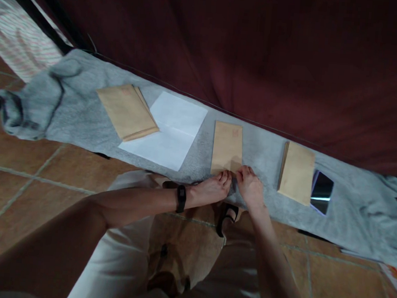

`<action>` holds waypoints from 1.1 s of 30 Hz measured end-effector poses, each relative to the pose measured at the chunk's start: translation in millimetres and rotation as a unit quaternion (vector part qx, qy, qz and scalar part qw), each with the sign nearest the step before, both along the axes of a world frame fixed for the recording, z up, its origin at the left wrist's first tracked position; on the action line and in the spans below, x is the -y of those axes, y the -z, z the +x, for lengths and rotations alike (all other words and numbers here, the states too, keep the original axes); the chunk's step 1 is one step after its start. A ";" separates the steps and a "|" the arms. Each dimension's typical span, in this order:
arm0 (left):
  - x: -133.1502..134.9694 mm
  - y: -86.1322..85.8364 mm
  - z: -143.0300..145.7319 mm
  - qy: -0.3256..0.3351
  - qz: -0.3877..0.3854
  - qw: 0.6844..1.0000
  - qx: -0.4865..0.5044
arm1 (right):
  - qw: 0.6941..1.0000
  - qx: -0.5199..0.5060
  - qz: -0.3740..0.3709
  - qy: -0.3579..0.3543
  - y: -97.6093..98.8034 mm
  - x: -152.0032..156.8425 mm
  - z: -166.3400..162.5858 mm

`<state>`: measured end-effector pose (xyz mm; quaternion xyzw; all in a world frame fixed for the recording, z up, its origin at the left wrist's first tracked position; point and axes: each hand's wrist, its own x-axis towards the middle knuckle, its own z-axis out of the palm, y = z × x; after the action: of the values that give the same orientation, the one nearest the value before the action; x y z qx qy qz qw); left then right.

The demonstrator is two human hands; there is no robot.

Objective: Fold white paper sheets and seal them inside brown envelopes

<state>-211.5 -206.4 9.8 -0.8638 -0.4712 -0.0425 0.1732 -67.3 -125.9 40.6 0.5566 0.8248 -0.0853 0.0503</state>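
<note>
A brown paper envelope [227, 144] with faint red print lies in front of me on the grey cloth. Its near edge is between my two hands. My left hand [216, 186], with a black band at the wrist, has its fingers curled on the envelope's near left part. My right hand [250, 183] pinches at the near right corner. Left of it, a stack of brown envelopes [125, 108] rests partly on a creased white sheet of paper [178, 124]. Another stack of envelopes [297, 174] lies to the right.
A dark-screened phone [322, 190] lies against the right stack. Grey cloth [79, 115] covers the narrow bench, bunched at both ends. A dark red curtain [262, 57] hangs behind it. Below are tiled floor [26, 171] and my legs.
</note>
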 end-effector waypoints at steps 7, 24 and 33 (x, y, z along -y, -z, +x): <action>-3.2 -10.4 -12.3 0.028 -0.055 0.998 0.022 | 1.000 -0.020 0.001 0.007 3.6 -3.2 4.0; -1.0 -16.0 -24.7 -0.054 -0.119 0.991 0.019 | 0.985 -0.163 0.059 -0.008 17.9 -3.7 -0.7; -15.1 -13.5 -56.9 -0.075 -0.220 0.946 0.225 | 0.982 -0.168 0.082 0.028 34.2 -10.4 12.6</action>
<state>-268.4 -191.3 23.3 -0.8106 -0.5591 -0.1177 -0.1285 -54.8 -115.5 6.4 0.5592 0.8101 -0.1111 -0.1369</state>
